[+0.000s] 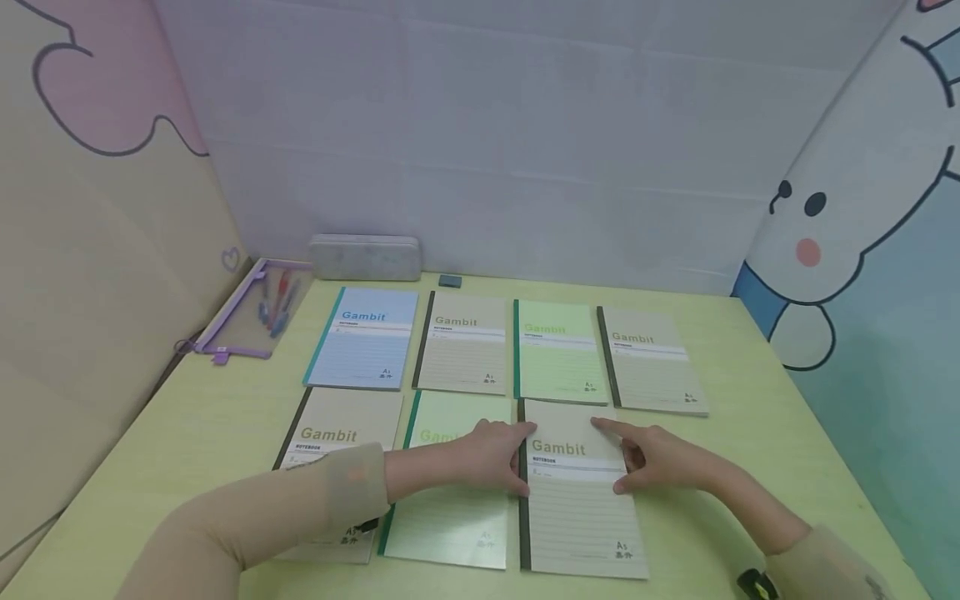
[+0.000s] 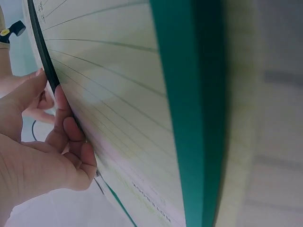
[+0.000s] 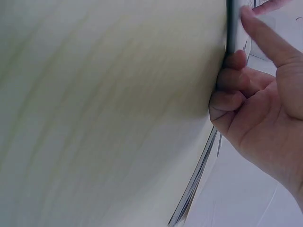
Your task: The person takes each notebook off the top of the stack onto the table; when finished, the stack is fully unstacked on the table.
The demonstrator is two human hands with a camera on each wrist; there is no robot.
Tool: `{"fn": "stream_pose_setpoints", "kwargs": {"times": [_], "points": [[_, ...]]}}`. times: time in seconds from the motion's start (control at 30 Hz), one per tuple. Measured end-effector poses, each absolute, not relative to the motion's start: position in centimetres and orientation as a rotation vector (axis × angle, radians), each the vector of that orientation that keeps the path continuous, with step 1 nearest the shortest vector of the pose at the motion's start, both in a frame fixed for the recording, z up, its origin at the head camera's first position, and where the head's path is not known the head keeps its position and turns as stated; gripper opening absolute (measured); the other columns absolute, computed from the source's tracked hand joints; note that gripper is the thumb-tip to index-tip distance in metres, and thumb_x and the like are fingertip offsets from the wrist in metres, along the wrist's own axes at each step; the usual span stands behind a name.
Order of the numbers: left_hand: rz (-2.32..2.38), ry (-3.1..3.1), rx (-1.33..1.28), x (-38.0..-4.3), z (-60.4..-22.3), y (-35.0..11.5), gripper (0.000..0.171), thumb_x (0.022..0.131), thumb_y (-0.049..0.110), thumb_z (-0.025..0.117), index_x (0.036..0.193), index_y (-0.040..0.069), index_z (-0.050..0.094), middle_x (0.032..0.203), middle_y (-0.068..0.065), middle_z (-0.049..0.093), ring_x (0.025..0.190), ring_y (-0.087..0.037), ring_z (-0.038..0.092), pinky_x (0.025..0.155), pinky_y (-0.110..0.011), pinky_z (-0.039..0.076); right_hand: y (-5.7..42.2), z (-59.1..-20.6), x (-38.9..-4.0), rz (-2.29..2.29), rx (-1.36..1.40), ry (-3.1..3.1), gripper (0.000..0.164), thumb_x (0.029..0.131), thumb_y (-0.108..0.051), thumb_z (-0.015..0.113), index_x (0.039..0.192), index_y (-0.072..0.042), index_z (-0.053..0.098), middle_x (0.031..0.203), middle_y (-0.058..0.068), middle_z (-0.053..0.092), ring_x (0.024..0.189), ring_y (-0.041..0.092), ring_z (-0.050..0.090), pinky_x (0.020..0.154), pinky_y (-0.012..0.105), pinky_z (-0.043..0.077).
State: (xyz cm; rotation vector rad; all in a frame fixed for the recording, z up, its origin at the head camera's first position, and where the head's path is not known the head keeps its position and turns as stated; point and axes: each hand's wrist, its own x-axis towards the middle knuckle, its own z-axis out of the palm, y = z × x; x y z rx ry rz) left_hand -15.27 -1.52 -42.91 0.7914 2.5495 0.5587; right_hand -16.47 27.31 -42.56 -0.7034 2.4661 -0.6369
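A beige Gambit notebook (image 1: 581, 525) with a dark spine lies at the front right of two rows of notebooks. My left hand (image 1: 491, 454) holds it at the spine, index fingertip on the cover near the top and thumb lower down. The right hand (image 1: 663, 458) holds the opposite edge, its index finger stretched over the cover and its thumb at the side. In the right wrist view, curled fingers (image 3: 232, 87) lie against the notebook's edge. Under the left hand is a green notebook (image 1: 450, 525), and farther left a beige notebook (image 1: 352, 408), partly covered by the left sleeve.
Behind stand a blue notebook (image 1: 363, 354), a beige one (image 1: 461, 362), a green one (image 1: 562, 367) and another beige one (image 1: 656, 375). A grey pencil case (image 1: 365, 258), a small dark block (image 1: 450, 282) and a clear purple-edged pouch (image 1: 232, 333) with pens are at the back.
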Motion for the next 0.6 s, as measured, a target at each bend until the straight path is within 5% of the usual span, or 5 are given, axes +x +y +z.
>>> {"fn": "stream_pose_setpoints", "kwargs": {"times": [0.13,0.37,0.6], "points": [[0.571,2.542,0.821,-15.3,-42.8,-1.6,0.083,0.073,0.035,0.081,0.140,0.005,0.042,0.061,0.012,0.054,0.057,-0.004,0.049,0.074,-0.025,0.034,27.1,-42.4,-16.5,-0.616,-0.712,2.462,0.086,0.076,-0.040,0.077,0.147,-0.017,0.035,0.065,-0.008,0.048,0.059,0.003,0.043,0.055,0.020,0.035],[0.682,2.539,0.832,-16.1,-42.7,-2.4,0.083,0.071,0.034,0.082,0.141,0.012,0.043,0.064,0.016,0.057,0.059,0.000,0.052,0.095,-0.038,0.034,26.6,-41.2,-16.9,-0.608,-0.744,2.483,0.082,0.076,-0.039,0.077,0.145,-0.019,0.038,0.068,-0.008,0.049,0.062,0.004,0.044,0.056,0.020,0.037],[0.772,2.553,0.908,-17.4,-40.6,-4.3,0.075,0.076,0.033,0.079,0.140,0.017,0.044,0.068,0.020,0.058,0.069,-0.005,0.052,0.086,-0.037,0.040,25.3,-38.6,-18.3,-0.599,-0.847,2.543,0.078,0.077,-0.031,0.078,0.144,-0.019,0.039,0.070,-0.009,0.049,0.063,0.004,0.045,0.058,0.022,0.039]]}}
